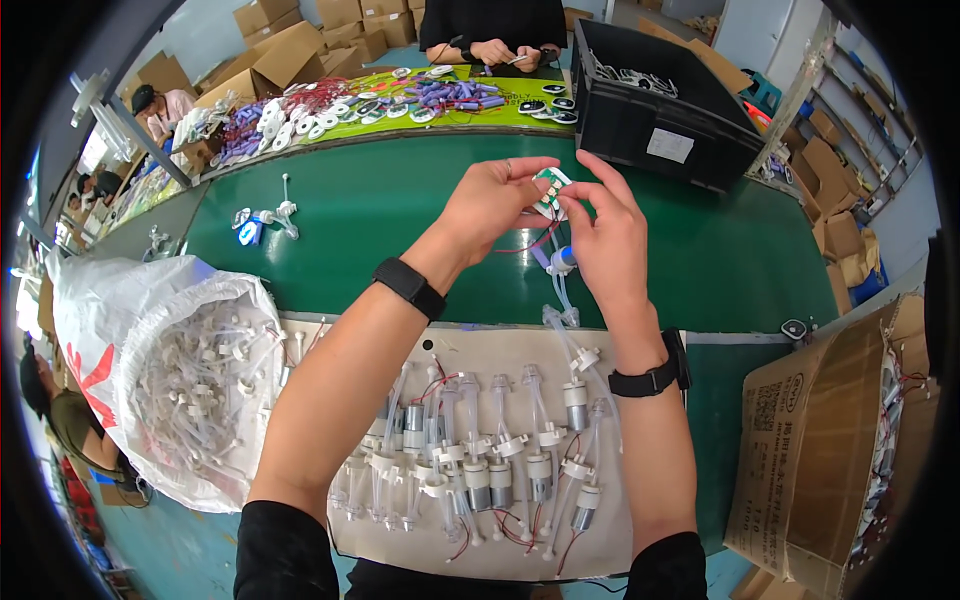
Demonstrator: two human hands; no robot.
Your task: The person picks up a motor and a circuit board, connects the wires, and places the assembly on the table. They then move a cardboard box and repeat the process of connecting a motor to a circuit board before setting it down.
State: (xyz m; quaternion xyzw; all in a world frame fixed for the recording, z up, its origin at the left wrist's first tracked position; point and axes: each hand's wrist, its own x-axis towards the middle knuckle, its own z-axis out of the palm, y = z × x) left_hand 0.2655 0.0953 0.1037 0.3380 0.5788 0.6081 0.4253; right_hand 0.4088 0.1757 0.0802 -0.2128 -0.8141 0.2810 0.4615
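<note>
My left hand and my right hand are raised together over the green belt. Between their fingertips they pinch a small green circuit board. Red and black wires and a clear tube with a small motor pump hang down from it. Below my forearms a beige mat holds several more pump assemblies with clear tubes and metal motors, laid in rows.
A white sack of tube parts stands at the left. An open cardboard box is at the right, a black crate at the back right. A loose tube part lies on the belt. Another person's hands work across the far table.
</note>
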